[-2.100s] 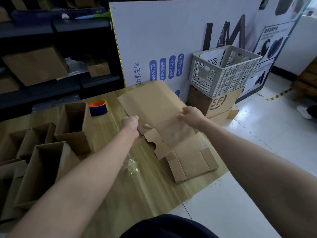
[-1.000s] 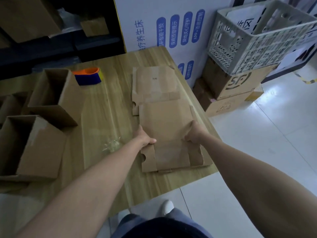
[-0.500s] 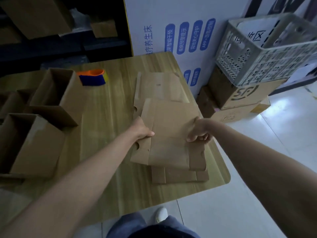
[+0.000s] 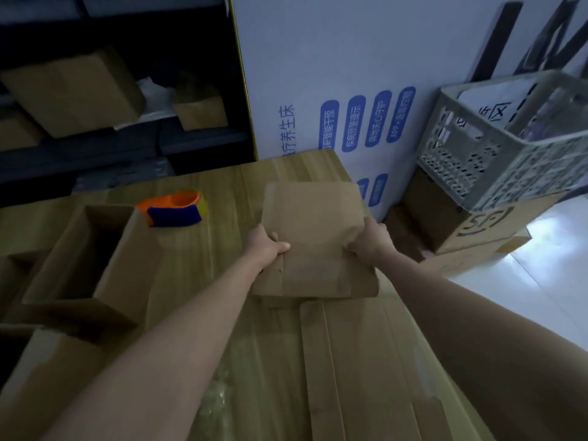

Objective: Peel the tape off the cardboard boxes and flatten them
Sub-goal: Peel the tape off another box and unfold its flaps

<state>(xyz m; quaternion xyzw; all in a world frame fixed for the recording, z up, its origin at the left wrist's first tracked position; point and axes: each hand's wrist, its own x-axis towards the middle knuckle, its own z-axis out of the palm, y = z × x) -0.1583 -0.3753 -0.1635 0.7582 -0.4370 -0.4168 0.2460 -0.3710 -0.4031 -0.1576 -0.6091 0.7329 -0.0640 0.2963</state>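
I hold a flattened brown cardboard box [image 4: 318,237] over the far right part of the wooden table [image 4: 222,192]. My left hand [image 4: 265,246] grips its left edge, thumb on top. My right hand [image 4: 370,240] grips its right edge. Another flattened box [image 4: 366,361] lies on the table below it, nearer to me. An open upright box [image 4: 95,256] stands at the left, with a second one [image 4: 41,377] at the lower left. A crumpled wad of clear tape [image 4: 216,399] lies on the table beneath my left forearm.
An orange and blue tape dispenser [image 4: 175,210] sits behind the open box. A white printed board [image 4: 350,90] leans at the table's far edge. Right of the table, a grey plastic crate [image 4: 509,138] rests on stacked cardboard boxes [image 4: 461,224]. Dark shelves [image 4: 95,90] hold more boxes.
I have lifted the flattened box off the one under it and carried it away from me toward the table's far right. The view has tilted up.
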